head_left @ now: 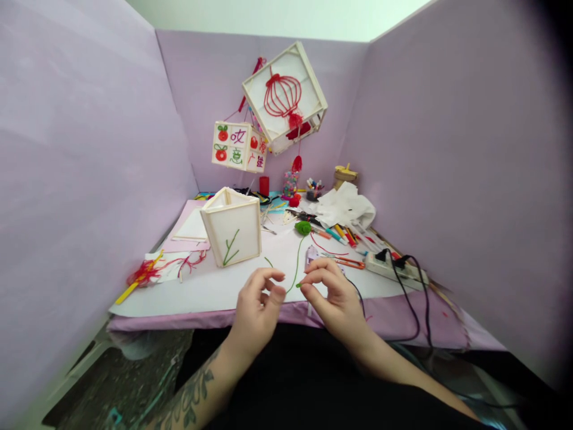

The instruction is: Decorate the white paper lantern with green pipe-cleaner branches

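My right hand [338, 301] pinches a small looped bit of green yarn [299, 285] between thumb and index finger. A strand of that yarn runs back to a green yarn ball [303, 228] and dips close to my left thumb. Facing it, my left hand [259, 303] hovers over the table's front edge, its fingers loosely curled and the thumb apart from the index finger; I see nothing held there. Beyond the left hand stands a white wood-framed lantern [237, 230] with a green branch shape on its front. A short green yarn piece [268, 261] lies beside it.
Lilac panels enclose the table [179, 301]. Two decorated lanterns hang at the back, the larger one [286, 95] tilted. On the right are a power strip [396, 272] with black cables, an orange cutter [349, 261], markers and white cloth [344, 203]. Red yarn [141, 272] lies left.
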A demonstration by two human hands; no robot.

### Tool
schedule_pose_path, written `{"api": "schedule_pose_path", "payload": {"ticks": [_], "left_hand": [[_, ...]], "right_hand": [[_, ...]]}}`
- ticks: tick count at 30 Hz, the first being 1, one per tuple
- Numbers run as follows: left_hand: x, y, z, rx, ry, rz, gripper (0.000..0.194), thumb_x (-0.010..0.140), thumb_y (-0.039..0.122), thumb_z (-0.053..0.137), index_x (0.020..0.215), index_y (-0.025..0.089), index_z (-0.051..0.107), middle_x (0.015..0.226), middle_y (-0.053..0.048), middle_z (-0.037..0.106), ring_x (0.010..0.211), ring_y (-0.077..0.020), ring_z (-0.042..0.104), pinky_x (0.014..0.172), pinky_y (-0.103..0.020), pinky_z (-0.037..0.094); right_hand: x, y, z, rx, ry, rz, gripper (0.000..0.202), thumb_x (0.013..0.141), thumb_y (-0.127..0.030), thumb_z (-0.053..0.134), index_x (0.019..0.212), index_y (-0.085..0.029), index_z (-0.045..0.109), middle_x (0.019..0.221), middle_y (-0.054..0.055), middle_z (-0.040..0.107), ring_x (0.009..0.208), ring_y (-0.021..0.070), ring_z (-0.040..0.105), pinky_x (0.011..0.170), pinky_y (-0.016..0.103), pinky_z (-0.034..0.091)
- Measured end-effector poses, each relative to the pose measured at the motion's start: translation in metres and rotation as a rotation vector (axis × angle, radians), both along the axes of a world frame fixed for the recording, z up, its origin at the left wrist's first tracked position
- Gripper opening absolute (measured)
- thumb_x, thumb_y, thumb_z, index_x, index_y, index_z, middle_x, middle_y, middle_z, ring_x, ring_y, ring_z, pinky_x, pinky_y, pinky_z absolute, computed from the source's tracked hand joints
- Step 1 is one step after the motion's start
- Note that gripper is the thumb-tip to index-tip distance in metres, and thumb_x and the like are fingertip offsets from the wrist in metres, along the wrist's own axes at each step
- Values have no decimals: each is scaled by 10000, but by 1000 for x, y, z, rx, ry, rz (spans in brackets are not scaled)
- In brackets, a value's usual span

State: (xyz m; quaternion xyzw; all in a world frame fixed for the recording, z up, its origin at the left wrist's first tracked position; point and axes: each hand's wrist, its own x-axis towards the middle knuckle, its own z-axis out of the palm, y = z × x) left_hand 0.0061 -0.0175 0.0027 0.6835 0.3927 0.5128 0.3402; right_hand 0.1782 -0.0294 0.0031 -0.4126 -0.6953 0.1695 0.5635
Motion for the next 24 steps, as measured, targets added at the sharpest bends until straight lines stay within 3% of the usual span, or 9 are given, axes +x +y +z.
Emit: {"api": "schedule_pose_path", "payload": {"ticks": [3, 5, 10, 15, 16, 18, 21, 22, 24], "left_hand": [[7, -2, -1, -9, 45, -84, 227, 871, 334, 593, 1034, 178, 613, 947, -57, 625, 680, -119, 563, 515, -202, 429], [11, -4, -1, 26, 72, -66, 132, 882, 289, 580, 915, 175, 639, 862, -39, 630, 694, -121, 572, 553, -204, 439], [8, -6, 2, 88, 65, -33, 158, 891, 227, 559, 750, 169, 604, 719, -13, 589, 669, -117, 543, 577, -208, 418], [-26, 19, 7, 137, -370, 60, 135, 889, 255, 547, 767, 204, 519, 653, 39, 470, 486, -77, 395, 455, -189, 319], [-33, 25, 8, 156, -384, 91, 145, 908, 280, 502, 781, 211, 512, 681, 34, 478, 474, -79, 381, 442, -194, 306], [-42, 31, 9, 207, -130, 92, 203, 915, 312, 471, 752, 210, 533, 675, 16, 498, 508, -105, 427, 465, -212, 335], [-37, 25, 9, 170, 312, -8, 199, 806, 249, 632, 631, 193, 556, 624, 0, 526, 580, -149, 513, 554, -257, 404], [-33, 20, 9, 172, 450, -17, 163, 824, 220, 601, 665, 192, 574, 673, -14, 555, 628, -164, 543, 595, -274, 429], [-24, 10, 10, 219, 510, -22, 64, 853, 186, 549, 878, 190, 607, 910, -60, 610, 805, -189, 592, 711, -306, 475]], "right_hand": [[-2, -1, -1, -1, -3, 31, 79, 875, -184, 593, 805, -220, 602, 901, 24, 522, 869, 182, 522, 805, 349, 392], [-3, -1, -1, -6, 4, 48, 79, 878, -177, 588, 812, -221, 596, 894, 21, 516, 862, 176, 517, 794, 338, 394], [-3, 0, -2, -16, 34, 54, 84, 877, -167, 583, 815, -222, 582, 895, 19, 509, 864, 175, 508, 797, 335, 388], [5, 6, -7, -7, 153, -29, 107, 891, -179, 566, 796, -226, 575, 869, 15, 500, 867, 181, 501, 817, 349, 380], [6, 7, -8, -5, 163, -40, 104, 890, -183, 570, 796, -227, 580, 872, 16, 502, 873, 183, 501, 823, 351, 379], [7, 9, -9, 1, 161, -48, 90, 886, -187, 581, 807, -230, 593, 887, 18, 509, 888, 186, 504, 833, 354, 379], [4, 9, -10, 4, 134, -48, 78, 878, -178, 590, 823, -231, 610, 907, 23, 518, 907, 190, 515, 842, 355, 384], [2, 8, -10, 1, 123, -45, 78, 875, -175, 593, 824, -230, 615, 908, 24, 519, 905, 190, 519, 841, 355, 387], [-2, 7, -10, -12, 107, -26, 72, 869, -174, 601, 827, -227, 622, 910, 25, 522, 896, 188, 526, 837, 355, 394]]}}
